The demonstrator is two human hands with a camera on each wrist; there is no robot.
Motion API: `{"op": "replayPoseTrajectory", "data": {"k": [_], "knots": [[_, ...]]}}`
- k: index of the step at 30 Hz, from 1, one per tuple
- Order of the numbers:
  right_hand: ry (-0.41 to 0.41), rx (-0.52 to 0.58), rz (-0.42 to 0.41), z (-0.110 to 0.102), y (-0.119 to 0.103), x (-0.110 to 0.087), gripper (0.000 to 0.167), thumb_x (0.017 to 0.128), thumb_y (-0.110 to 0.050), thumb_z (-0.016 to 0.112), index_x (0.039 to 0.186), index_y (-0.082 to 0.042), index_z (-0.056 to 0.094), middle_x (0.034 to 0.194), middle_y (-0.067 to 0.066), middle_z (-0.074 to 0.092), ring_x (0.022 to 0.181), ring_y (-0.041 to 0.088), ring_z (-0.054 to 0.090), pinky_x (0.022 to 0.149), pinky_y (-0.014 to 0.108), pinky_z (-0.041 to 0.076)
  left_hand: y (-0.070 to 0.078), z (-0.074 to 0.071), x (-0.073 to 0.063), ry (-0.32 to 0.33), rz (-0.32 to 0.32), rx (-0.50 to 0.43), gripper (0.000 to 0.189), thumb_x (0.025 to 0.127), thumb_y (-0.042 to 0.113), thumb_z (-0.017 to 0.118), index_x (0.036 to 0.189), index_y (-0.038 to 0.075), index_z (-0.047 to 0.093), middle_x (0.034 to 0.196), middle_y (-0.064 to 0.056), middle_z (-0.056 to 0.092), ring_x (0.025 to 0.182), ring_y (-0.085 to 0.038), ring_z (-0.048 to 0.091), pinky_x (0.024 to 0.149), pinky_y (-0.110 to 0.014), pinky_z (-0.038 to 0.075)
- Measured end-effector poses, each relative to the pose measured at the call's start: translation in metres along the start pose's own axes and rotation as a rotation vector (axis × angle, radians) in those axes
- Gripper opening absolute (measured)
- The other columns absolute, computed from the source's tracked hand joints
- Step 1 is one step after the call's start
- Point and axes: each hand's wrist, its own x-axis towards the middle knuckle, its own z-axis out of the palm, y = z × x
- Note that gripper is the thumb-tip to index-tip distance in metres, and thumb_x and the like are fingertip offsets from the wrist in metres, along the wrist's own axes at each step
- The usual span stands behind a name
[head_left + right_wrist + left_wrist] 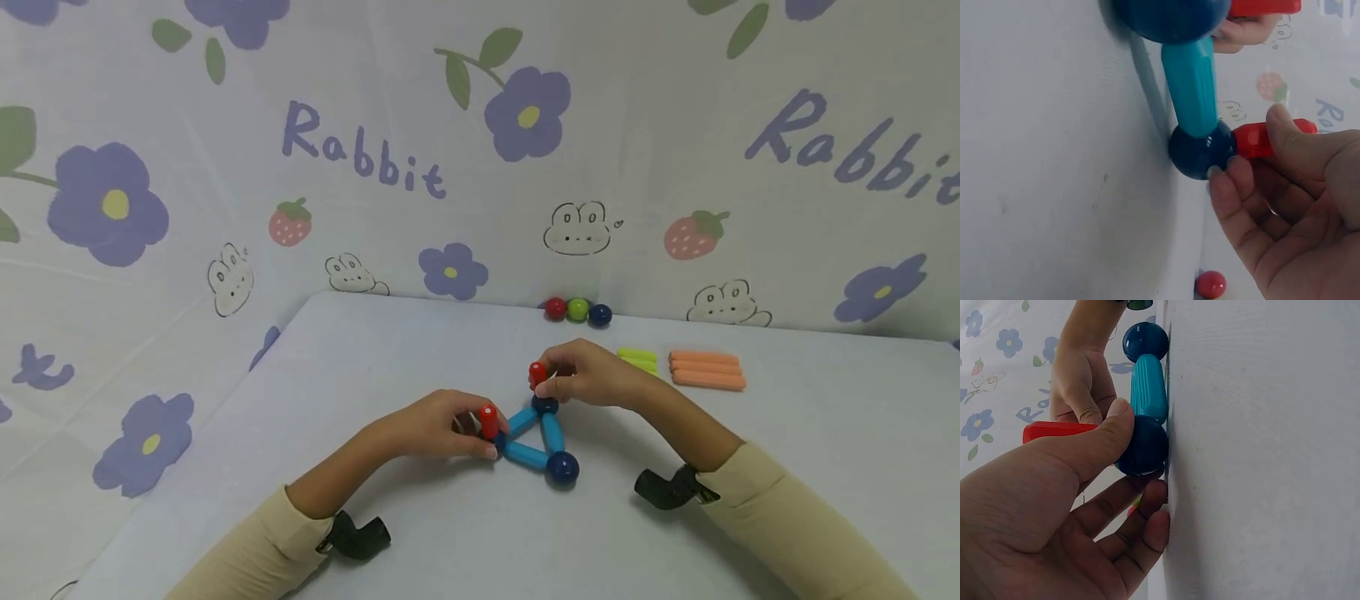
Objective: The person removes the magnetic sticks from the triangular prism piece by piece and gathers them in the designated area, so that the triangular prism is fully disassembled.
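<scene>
A triangle of light-blue rods (527, 455) joined by dark blue balls lies flat on the white table, one ball (562, 467) at its near corner. Upright red rods stand on the other two corners. My left hand (438, 423) grips the left corner ball (1142, 447) between thumb and fingers, beside its red rod (489, 422). At the far corner my right hand (592, 375) pinches the other red rod (1254, 139), thumb along it and fingertips right at the ball (1202, 150) below. The rods' joints inside the balls are hidden.
Along the back edge sit a red ball (555, 309), a green ball (577, 310) and a dark blue ball (600, 315). Yellow-green rods (637, 357), partly behind the right hand, and orange rods (705, 369) lie at right. A patterned cloth (495, 217) hangs behind the table.
</scene>
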Motion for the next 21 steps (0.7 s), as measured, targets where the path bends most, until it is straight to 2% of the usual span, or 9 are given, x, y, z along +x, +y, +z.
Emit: {"op": "replayPoseTrajectory", "data": {"k": [7,13,17,21], "knots": [[0.024,0.078,0.02,0.004,0.001,-0.001,0.021,0.098,-0.013,0.067,0.112,0.002,0.068,0.094,0.007,0.071,0.086,0.022,0.065,0.085,0.04,0.056,0.0,-0.001,0.0,0.001,0.005,-0.009,0.029,0.091,0.021,0.077,0.118,0.015,0.07,0.099,0.01,0.068,0.088,-0.012,0.061,0.083,-0.028,0.054],[0.018,0.081,-0.041,0.009,-0.004,0.001,0.022,0.101,-0.01,0.06,0.119,0.0,0.067,0.108,0.008,0.07,0.1,0.024,0.061,0.097,0.042,0.051,-0.002,0.0,-0.001,0.028,-0.015,0.013,0.026,0.09,0.026,0.078,0.113,0.016,0.069,0.095,0.012,0.067,0.087,-0.011,0.062,0.08,-0.027,0.054],[0.058,0.083,-0.065,0.014,-0.003,0.003,0.027,0.102,-0.006,0.056,0.128,0.003,0.061,0.109,0.011,0.069,0.101,0.025,0.061,0.094,0.039,0.052,-0.002,0.002,0.0,0.033,-0.008,0.001,0.026,0.09,0.027,0.078,0.111,0.015,0.068,0.095,0.011,0.067,0.086,-0.01,0.063,0.08,-0.027,0.055],[0.117,0.103,-0.043,0.017,0.001,0.0,0.032,0.102,-0.004,0.057,0.132,0.004,0.05,0.107,0.015,0.068,0.095,0.028,0.065,0.088,0.038,0.056,-0.002,0.002,0.0,0.021,-0.003,-0.011,0.028,0.091,0.026,0.077,0.115,0.014,0.069,0.098,0.01,0.068,0.087,-0.011,0.063,0.08,-0.027,0.055]]}}
